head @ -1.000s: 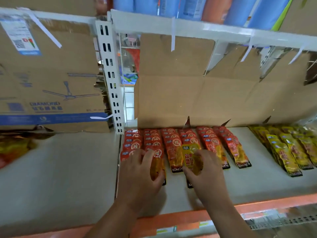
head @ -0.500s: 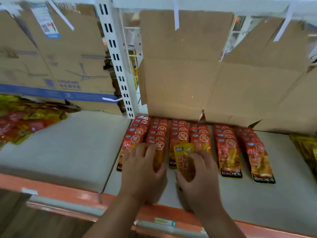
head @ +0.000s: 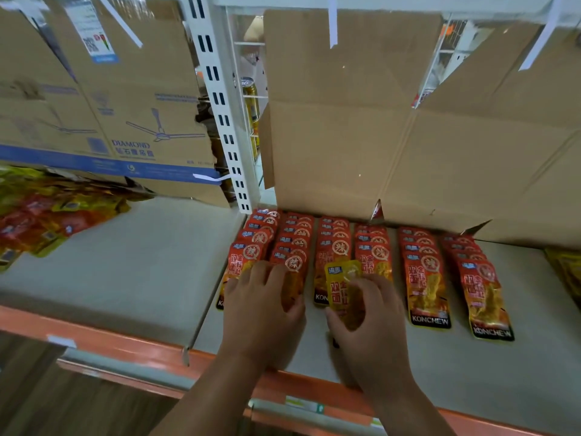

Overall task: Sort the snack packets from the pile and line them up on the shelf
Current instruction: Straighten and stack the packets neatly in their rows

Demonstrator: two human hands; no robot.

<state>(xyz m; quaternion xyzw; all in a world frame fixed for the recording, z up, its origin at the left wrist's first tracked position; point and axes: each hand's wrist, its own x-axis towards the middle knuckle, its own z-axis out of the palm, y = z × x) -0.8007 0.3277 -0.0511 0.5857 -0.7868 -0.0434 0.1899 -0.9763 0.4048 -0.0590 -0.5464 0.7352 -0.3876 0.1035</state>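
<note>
Several rows of red snack packets [head: 426,278] lie overlapped on the white shelf [head: 125,272], running back to the cardboard. My left hand [head: 261,306] rests flat with straight fingers on the front packets of the two left rows. My right hand [head: 371,322] pinches a yellow packet [head: 341,284] between thumb and fingers, over the front of the third and fourth rows. A loose pile of red and yellow packets [head: 47,212] lies at the far left of the shelf.
Flattened cardboard [head: 377,121] lines the back of the shelf, and a fan carton [head: 110,105] stands at the left. A white slotted upright [head: 220,105] divides the bays. Yellow packets [head: 566,265] show at the right edge. An orange rail [head: 110,344] fronts the shelf.
The view has swung left and down, so the pile at the left shows more and the yellow rows at the right have nearly left view. Both hands stay on the front packets.
</note>
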